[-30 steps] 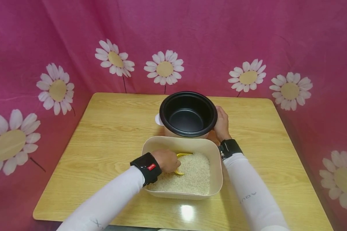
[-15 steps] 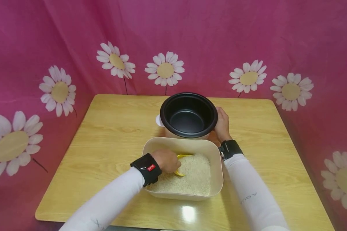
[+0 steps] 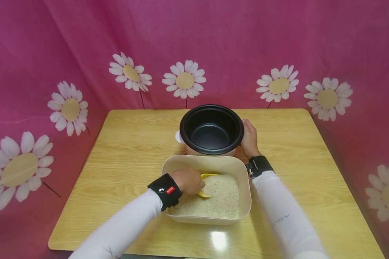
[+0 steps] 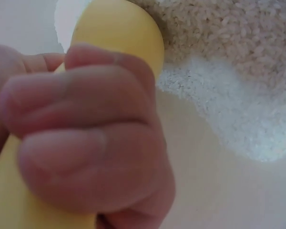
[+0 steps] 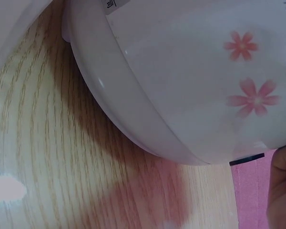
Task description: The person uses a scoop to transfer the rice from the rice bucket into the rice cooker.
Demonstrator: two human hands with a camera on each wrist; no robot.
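Note:
A beige tub (image 3: 247, 187) on the table holds a bed of white rice (image 3: 222, 199). Reaching into its left half, my left hand (image 3: 188, 181) grips the handle of a yellow scoop (image 3: 203, 194). The left wrist view shows curled fingers (image 4: 93, 138) round the yellow handle, with the scoop's rounded end (image 4: 117, 26) beside the rice. Behind the tub stands a rice cooker with a black inner pot (image 3: 210, 135). My right hand (image 3: 249, 139) holds the cooker's right side. Pink flowers decorate the white cooker body (image 5: 190, 95) in the right wrist view.
Both containers stand on a wooden table (image 3: 123, 151), the cooker directly behind the tub. A pale tab-like handle (image 3: 178, 137) juts from the cooker's left. A pink curtain (image 3: 227, 43) with daisies encloses the table at the back and sides.
The head view has shifted slightly. My left hand stays on the scoop in the rice, and my right hand stays at the cooker's side.

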